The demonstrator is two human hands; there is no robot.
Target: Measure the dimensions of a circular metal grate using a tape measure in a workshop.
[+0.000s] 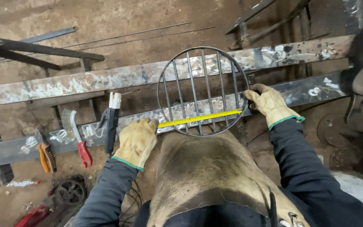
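Round steel grate (202,90) lies flat across two paint-spattered steel rails (106,80), straddling the gap between them, roughly centre of scene. Yellow tape measure (200,118) is stretched across its near side, left to right.

Left hand (136,141), gloved: grip closed on the left end of the tape at the grate's near-left rim. Whether the tape case is inside the fist I can't tell. Right hand (269,103), gloved: grip closed, pinning the far tape end against the right rim.

Risks as I read it:
- Tape runs at a slant and sits below the ring's centre, so it likely reads a chord, not the diameter. Result: short reading.
- Thick gloves blunt the feel, so the tape end may slip off the rim's curved edge unnoticed.
- Grate is unclamped on two narrow rails. A push from either hand could slide or tip it into the gap.
- Electrode holder (112,122) rests on the near rail just left of the left hand. Easy to knock, and an arc hazard if live.
- Red-handled wire brush (78,141) and orange pliers (46,154) further left could be swept off the rail.
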